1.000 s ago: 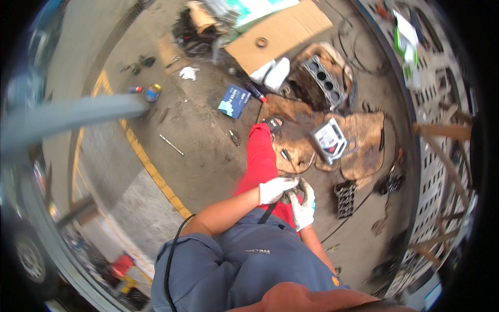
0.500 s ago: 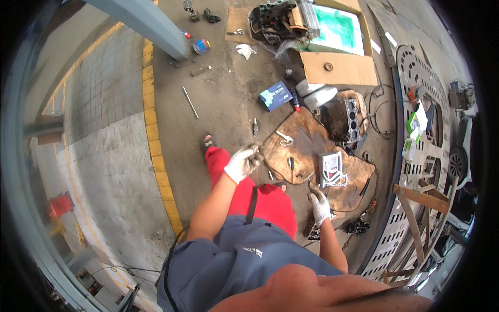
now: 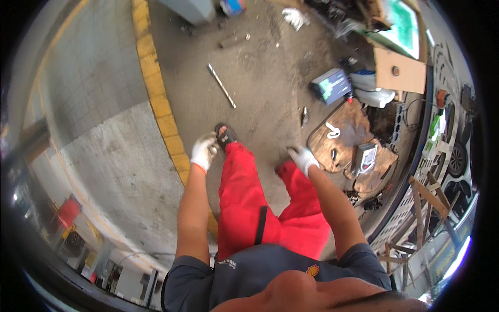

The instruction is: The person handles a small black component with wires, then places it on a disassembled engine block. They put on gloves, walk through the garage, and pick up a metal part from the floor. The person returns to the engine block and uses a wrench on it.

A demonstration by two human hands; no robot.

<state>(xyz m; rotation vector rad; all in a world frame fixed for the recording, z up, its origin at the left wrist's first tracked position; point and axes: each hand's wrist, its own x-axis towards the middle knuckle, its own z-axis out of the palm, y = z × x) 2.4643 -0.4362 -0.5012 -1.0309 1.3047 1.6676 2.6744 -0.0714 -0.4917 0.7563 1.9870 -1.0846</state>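
Observation:
My left hand (image 3: 204, 151), in a white work glove with soiled fingertips, hangs beside my dark sandal (image 3: 224, 136). Its fingers are loosely bent and apart, with nothing visible in them. My right hand (image 3: 302, 158), gloved alike, is over my right lower leg, its fingers partly stretched, and I see nothing held. On the floor ahead lies a long metal rod (image 3: 222, 86). To the right, a stained brown cardboard sheet (image 3: 321, 140) bears a pale scissor-like tool (image 3: 332, 130), a small black item (image 3: 333, 155) and a boxed or wrapped package (image 3: 366, 158).
A blue box (image 3: 331, 85) stands beside white bottles (image 3: 375, 97). An open carton (image 3: 400, 73) with a ring on its flap is at the far right. Crumpled white gloves or cloth (image 3: 296, 18) lie ahead. A grey pillar (image 3: 193, 10) and yellow floor strip (image 3: 159, 104) are left.
My body and view have turned and shifted left, so the cardboard and parts sit farther right. My right hand has come away from beside the package to over my leg; my left is near the sandal.

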